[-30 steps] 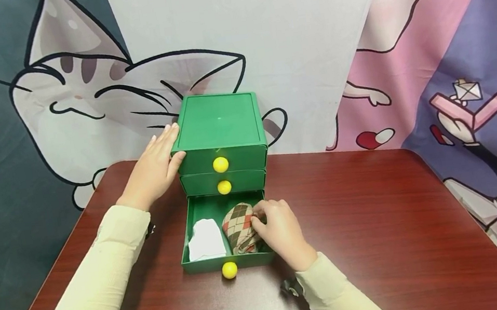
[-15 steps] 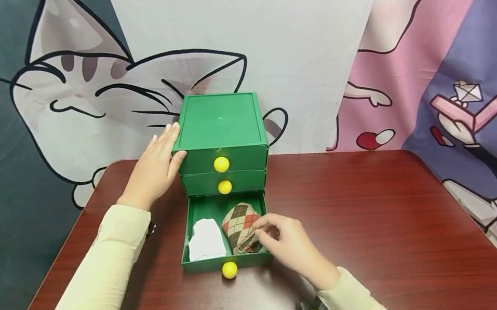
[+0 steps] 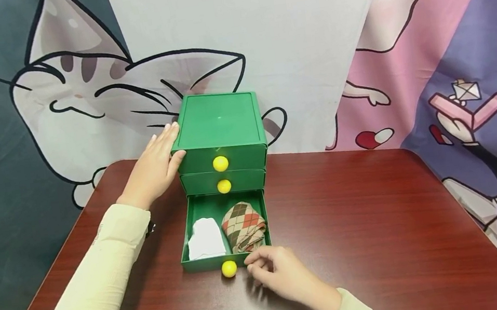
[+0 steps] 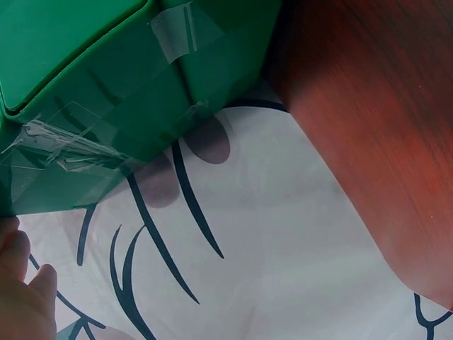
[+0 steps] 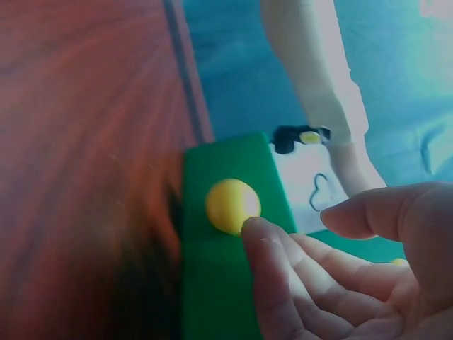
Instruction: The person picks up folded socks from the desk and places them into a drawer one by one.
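Observation:
A green drawer box has its bottom drawer pulled out. Inside that drawer, a white folded cloth lies on the left and a bundled argyle-patterned cloth on the right. My left hand rests with straight fingers against the box's upper left edge. Just in front of the drawer's right front corner is my right hand, its fingers loosely bent and holding nothing. The right wrist view has those fingertips close to the yellow knob, thumb held apart.
Two more yellow knobs mark the closed upper drawers. The box stands on a reddish-brown wooden table. Behind it hangs a cartoon-printed backdrop. Clear tape covers part of the box's side in the left wrist view.
My right hand has left the argyle cloth and come back toward me, out of the drawer, to its front edge. The left hand and the box have stayed in place.

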A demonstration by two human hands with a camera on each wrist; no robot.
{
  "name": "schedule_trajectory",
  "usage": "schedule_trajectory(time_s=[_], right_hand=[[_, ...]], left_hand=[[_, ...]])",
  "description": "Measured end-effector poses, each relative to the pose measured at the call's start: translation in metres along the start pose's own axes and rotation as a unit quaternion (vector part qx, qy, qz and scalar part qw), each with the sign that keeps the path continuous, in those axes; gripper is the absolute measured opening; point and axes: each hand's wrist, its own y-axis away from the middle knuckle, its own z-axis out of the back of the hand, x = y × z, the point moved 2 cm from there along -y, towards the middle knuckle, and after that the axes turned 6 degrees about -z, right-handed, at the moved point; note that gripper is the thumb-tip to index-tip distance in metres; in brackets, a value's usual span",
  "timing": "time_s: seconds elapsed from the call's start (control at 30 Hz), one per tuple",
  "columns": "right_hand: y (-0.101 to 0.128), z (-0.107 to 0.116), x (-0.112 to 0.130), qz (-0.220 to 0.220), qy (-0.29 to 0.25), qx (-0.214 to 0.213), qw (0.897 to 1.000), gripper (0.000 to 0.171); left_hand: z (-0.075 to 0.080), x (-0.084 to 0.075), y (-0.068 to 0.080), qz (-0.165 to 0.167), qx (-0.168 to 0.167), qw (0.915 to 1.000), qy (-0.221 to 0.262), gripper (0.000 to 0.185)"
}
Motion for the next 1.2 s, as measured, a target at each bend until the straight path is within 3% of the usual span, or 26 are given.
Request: schedule_trajectory(time_s=[0.27, 0.6, 0.97, 1.2], right_hand=[[-0.002, -0.020, -0.015, -0.069, -0.100, 0.037, 0.992, 0.019], [-0.009, -0.045, -0.030, -0.140, -0.267, 0.060, 0.952, 0.024], [-0.016, -0.057, -0.029, -0.161, -0.327, 0.090, 0.927, 0.037], [-0.018, -0.061, -0.027, -0.161, -0.326, 0.088, 0.928, 0.033]], left_hand=[[0.000, 0.000, 0.001, 0.003, -0.001, 1.0000, 0.003, 0.061], [-0.001, 0.000, 0.000, 0.005, -0.002, 1.0000, 0.006, 0.061], [0.000, -0.001, -0.001, 0.008, -0.002, 0.9999, 0.010, 0.061], [-0.001, -0.001, 0.000, 0.009, -0.002, 0.9999, 0.013, 0.061]])
